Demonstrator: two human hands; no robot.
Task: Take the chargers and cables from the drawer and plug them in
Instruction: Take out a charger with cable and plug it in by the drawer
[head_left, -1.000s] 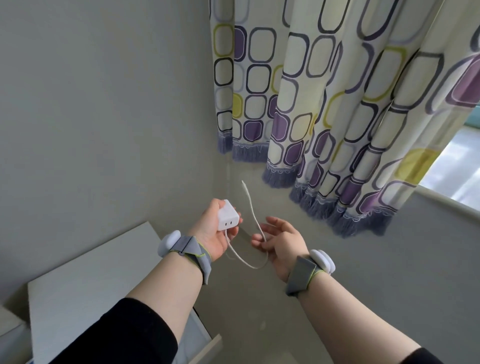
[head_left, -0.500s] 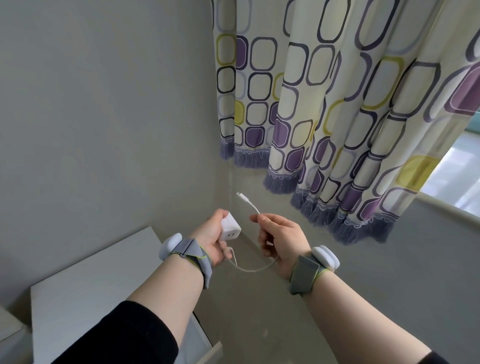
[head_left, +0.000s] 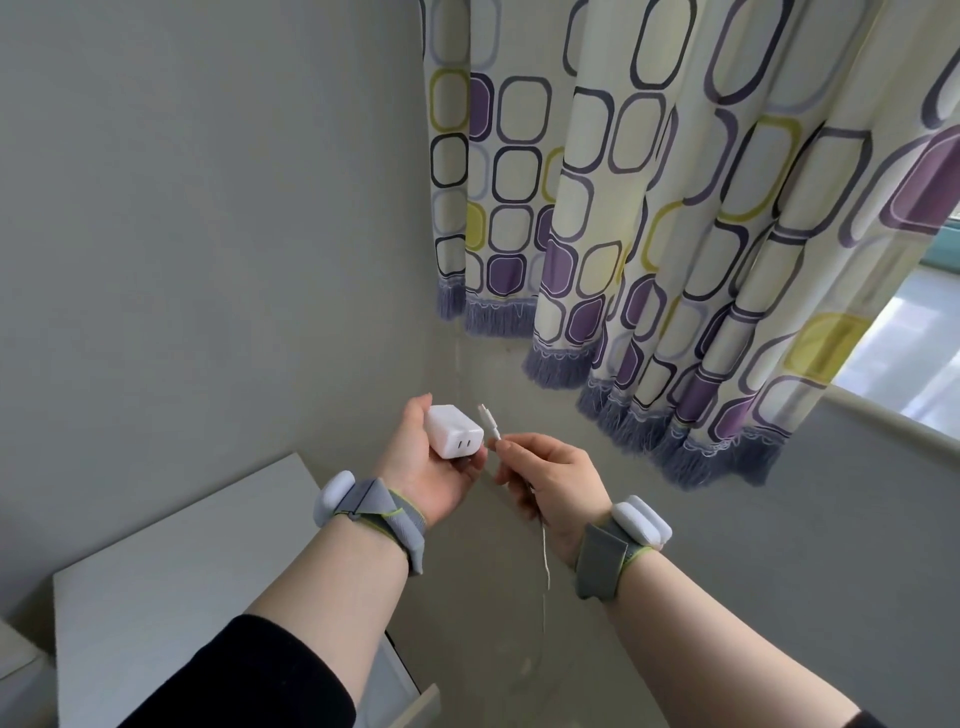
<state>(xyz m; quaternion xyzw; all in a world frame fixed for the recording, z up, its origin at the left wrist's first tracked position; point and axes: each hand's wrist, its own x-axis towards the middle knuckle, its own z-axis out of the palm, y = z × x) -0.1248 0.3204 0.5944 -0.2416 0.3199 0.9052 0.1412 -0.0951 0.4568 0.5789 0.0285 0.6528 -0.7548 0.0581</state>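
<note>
Since the earlier frame, the cable had swung in, its plug tip just beside the white charger, slack now hanging below the right hand pinching it. The left hand gripped the charger, two ports facing the camera. Below stood a white tabletop, grey walls, and a patterned, fringed curtain.

At 7 o'clock in the view stands a white cabinet, its flat top set against the grey wall. Nothing is seen lying on the top. At its right edge, toward 6 o'clock, 1 drawer stands pulled open; its inside cannot be seen.
</note>
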